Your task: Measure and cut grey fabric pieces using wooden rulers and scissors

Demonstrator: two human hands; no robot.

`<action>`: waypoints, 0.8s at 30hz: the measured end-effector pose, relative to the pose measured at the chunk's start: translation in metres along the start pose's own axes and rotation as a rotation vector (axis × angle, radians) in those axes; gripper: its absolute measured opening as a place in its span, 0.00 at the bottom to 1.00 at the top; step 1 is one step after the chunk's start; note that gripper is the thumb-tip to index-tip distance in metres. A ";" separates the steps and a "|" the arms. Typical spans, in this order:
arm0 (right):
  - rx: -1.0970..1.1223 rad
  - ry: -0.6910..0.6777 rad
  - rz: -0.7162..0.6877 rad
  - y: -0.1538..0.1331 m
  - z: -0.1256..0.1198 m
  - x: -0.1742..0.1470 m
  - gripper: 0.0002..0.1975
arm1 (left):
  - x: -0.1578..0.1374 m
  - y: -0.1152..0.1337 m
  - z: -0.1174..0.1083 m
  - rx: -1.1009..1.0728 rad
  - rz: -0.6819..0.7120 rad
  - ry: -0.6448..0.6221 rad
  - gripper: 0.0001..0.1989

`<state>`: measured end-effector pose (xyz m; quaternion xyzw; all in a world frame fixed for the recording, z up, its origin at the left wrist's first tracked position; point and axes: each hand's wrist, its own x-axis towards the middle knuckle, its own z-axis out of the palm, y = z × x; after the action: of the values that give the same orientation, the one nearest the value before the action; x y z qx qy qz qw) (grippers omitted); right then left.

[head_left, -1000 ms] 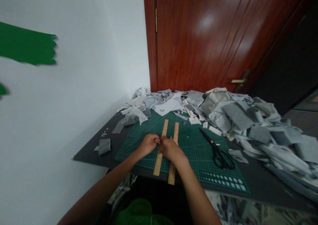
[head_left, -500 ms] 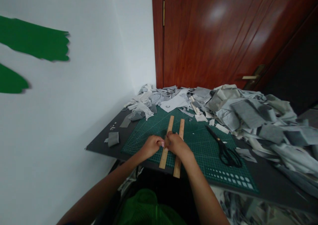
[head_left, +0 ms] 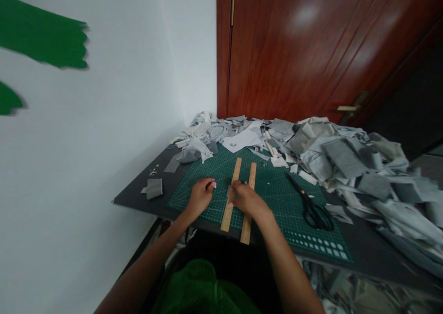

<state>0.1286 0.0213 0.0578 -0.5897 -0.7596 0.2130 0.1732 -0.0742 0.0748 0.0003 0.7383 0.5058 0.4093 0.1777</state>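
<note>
My left hand (head_left: 200,196) is above the left part of the green cutting mat (head_left: 197,180), its fingers pinched around a small pink piece (head_left: 213,184), too small to name. My right hand (head_left: 249,199) holds the left wooden ruler (head_left: 226,218) down at its middle, thumb and fingers along it. A small grey fabric piece (head_left: 228,190) shows at that ruler's left edge, partly hidden beneath it. Beside it on the right lies a second wooden ruler (head_left: 246,228), running under my right hand. Both rulers reach over the mat's near edge.
Black scissors (head_left: 304,198) lie closed on the mat's right. A folded grey fabric piece (head_left: 154,188) sits at the dark table's left. Fabric scraps (head_left: 197,141) line the back, and a large fabric heap (head_left: 321,143) covers the right. A white wall (head_left: 138,97) borders the left side.
My left hand has moved left, away from the ruler and my right hand. My right hand stays on the left ruler, its fingers more spread. The view has shifted slightly.
</note>
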 end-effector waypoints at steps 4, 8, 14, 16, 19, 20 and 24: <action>0.031 0.005 -0.072 0.012 0.006 -0.007 0.26 | -0.010 0.006 0.002 0.045 0.101 0.057 0.12; 0.069 0.041 -0.226 0.026 0.014 -0.020 0.33 | -0.018 0.014 0.001 0.119 0.327 -0.034 0.15; 0.016 0.057 -0.299 0.008 0.008 -0.042 0.33 | -0.016 0.021 0.002 0.224 0.361 -0.141 0.19; -0.037 -0.020 -0.290 -0.006 0.010 -0.047 0.41 | -0.015 0.022 0.002 0.290 0.360 -0.177 0.20; -0.134 -0.060 -0.268 -0.021 0.020 -0.053 0.43 | -0.014 0.024 0.003 0.376 0.358 -0.251 0.21; -0.157 -0.060 -0.259 -0.024 0.025 -0.054 0.40 | -0.014 0.025 0.002 0.391 0.360 -0.271 0.22; -0.276 -0.035 -0.307 -0.031 0.038 -0.060 0.26 | -0.013 0.027 0.001 0.387 0.391 -0.306 0.25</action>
<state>0.0981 -0.0481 0.0419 -0.4814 -0.8654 0.0884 0.1078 -0.0592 0.0520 0.0119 0.8946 0.3903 0.2161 0.0259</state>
